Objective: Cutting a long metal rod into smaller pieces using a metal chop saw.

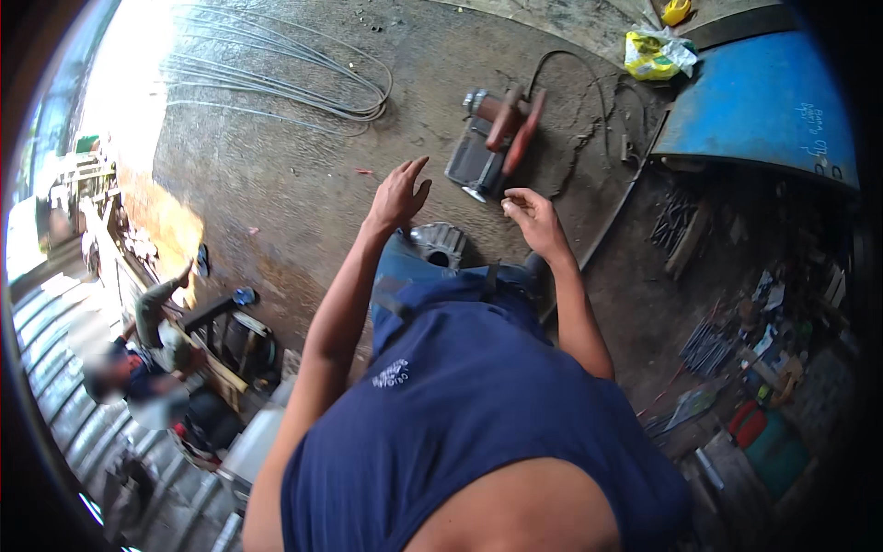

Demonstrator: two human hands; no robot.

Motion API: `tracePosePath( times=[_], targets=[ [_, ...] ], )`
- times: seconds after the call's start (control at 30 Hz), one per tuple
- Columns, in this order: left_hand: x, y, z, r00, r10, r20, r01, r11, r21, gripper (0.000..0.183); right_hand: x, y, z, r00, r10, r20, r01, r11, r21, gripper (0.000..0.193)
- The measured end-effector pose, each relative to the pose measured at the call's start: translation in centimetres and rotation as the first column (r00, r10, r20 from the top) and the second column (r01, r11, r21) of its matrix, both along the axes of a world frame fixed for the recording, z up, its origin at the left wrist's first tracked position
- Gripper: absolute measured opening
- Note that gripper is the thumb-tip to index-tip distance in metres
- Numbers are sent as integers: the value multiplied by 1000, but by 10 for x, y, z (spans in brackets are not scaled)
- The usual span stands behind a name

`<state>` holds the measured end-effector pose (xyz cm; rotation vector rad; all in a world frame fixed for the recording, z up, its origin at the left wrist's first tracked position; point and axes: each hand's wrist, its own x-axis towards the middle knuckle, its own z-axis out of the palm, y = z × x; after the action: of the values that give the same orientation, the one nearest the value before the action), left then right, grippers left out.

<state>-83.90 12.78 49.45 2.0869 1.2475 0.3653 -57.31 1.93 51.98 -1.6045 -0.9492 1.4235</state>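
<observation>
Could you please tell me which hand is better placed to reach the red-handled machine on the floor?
Probably the right hand: it appears nearer the red handle of the machine, just below it in the picture, while the left hand is farther off to the left. Both look empty.

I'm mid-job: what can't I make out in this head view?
All in the head view:
Grey metal housing: near side hidden by the person's clothes.
Red-handled machine: underside hidden by its body.
Cable loops: left stretch lost in glare.
Scraps at right: too small, dark to identify.
</observation>
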Motion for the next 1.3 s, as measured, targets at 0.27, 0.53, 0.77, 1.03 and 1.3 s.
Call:
tracePosePath(
  times=[0.27,0.53,0.77,1.03,1.3],
  targets=[
    [-208,112,-19,994,32,-108,-42,995,-91,48,-201,147,-23,987,36,-157,-44,998,-51,30],
    [-284,184,-32,980,85,-182,-127,965,-230,45,-250,251,-43,947,-178,-267,82,940,-332,25],
    [-291,299,-124,975,111,-191,-170,930,-327,43,-262,359,-177,748,-570,-339,240,710,-662,17],
    [-295,391,-317,970,132,-203,-223,812,-540,43,-278,489,-473,792,-599,-113,301,546,-782,19],
    [-344,411,-499,990,79,-120,-140,725,-674,42,-368,568,-722,689,-724,11,353,323,-878,54]
  ],
)
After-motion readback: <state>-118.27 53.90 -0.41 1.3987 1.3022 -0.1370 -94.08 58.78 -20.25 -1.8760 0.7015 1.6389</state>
